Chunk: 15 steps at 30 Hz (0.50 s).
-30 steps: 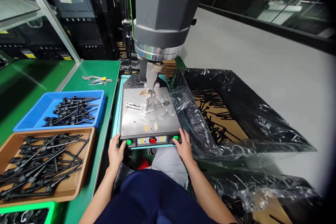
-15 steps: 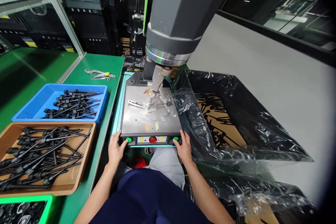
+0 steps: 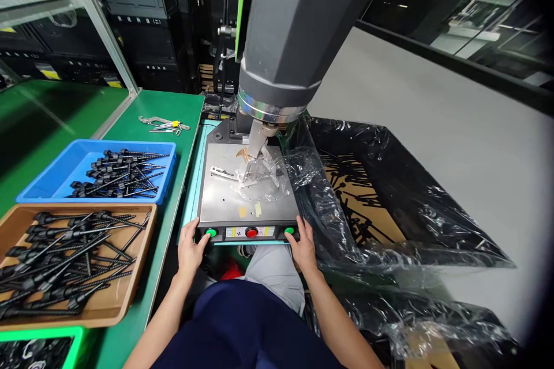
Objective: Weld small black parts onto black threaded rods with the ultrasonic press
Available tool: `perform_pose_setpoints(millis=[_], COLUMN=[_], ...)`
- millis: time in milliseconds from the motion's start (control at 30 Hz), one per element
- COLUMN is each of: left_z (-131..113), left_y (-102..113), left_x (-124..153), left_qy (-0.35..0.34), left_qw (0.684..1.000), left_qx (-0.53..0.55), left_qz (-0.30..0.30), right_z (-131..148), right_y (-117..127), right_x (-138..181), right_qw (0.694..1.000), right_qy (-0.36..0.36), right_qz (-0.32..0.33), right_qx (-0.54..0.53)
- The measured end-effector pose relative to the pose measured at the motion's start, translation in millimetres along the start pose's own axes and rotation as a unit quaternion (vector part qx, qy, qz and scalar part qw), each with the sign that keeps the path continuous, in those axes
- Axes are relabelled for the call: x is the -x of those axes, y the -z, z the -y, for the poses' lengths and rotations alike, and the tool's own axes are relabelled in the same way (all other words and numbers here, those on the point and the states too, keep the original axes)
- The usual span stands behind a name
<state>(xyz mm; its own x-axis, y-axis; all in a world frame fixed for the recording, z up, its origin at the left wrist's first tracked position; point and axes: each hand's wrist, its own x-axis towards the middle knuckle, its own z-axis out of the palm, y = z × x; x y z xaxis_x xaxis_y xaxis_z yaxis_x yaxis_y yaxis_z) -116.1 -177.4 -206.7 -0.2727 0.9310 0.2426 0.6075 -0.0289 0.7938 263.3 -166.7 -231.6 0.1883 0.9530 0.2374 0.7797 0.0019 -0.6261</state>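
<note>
My left hand (image 3: 190,247) lies at the front left corner of a press-like machine's base. Its thumb rests on a green button (image 3: 210,233), with the fingers spread along the side. My right hand (image 3: 303,247) mirrors it at the right corner, thumb on the other green button (image 3: 289,231). A red button (image 3: 251,233) sits between them. Above the metal plate (image 3: 216,202), the machine's grey head (image 3: 277,57) points a metal tool (image 3: 258,138) down at a small metal fixture (image 3: 224,173) and crumpled clear plastic (image 3: 264,176). Any workpiece under the tip cannot be made out.
On the green bench at left are a blue tray (image 3: 43,184) and a brown tray (image 3: 125,300) of black stems, a green bin (image 3: 80,337) and hand tools (image 3: 164,124). A plastic-lined box (image 3: 433,202) with black parts stands at right.
The machine's head and its metal tool have come down closer to the fixture on the plate. Both hands stay in place with thumbs on the green buttons.
</note>
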Motion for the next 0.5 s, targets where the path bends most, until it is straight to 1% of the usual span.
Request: perform_pose_setpoints(millis=[500], left_z=[1.7], left_y=[-0.3], left_x=[-0.4], left_qy=[0.013], left_qw=[1.000], left_qx=[0.003], left_qz=[0.009], right_z=[-0.5], right_y=[-1.2], right_x=[-0.9], right_qw=[1.000], right_qy=[0.009], right_qz=[-0.003], right_qx=[-0.012])
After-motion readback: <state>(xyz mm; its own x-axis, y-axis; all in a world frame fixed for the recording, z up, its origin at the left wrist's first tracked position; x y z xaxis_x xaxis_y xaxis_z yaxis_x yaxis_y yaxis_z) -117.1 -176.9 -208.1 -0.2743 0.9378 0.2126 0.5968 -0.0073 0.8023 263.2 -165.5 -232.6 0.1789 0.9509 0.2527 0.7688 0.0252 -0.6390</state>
